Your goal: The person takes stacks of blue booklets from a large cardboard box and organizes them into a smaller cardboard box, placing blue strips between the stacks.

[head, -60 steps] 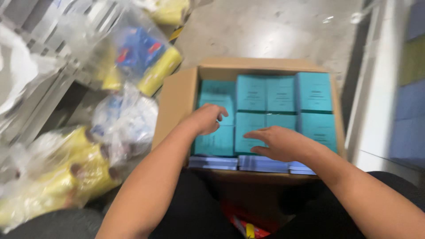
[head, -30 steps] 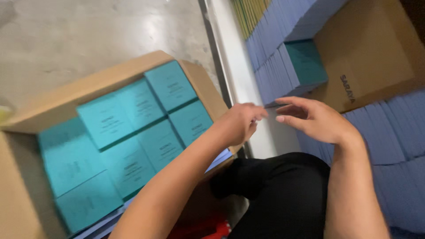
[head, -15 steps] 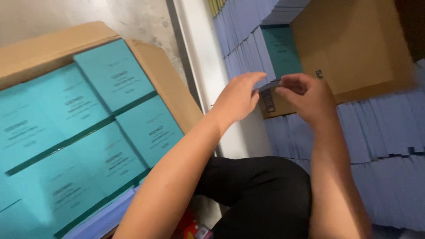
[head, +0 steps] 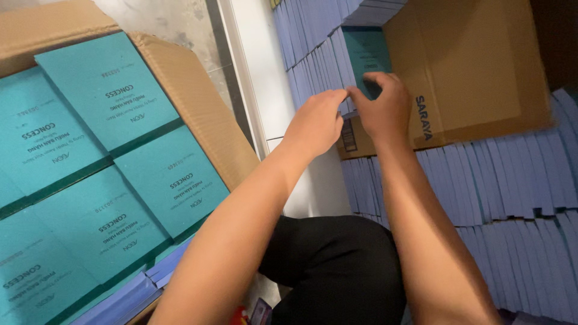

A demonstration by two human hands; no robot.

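Left hand (head: pixel 316 123) and right hand (head: pixel 385 108) meeting, fingertips pinching the edge of a teal booklet (head: pixel 367 54) just beyond them, among upright lavender booklets (head: pixel 313 54). Best slid in straight, neighbours parted.

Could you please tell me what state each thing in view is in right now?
Large brown cardboard box: open, packed flat with teal booklets.
Smaller brown cardboard box: lying among the rows, a teal booklet beside it.
Lavender-edged booklets: standing on edge in tight rows.
Left hand: fingertips pinched at the booklet row.
Right hand: fingers curled beside the smaller box.
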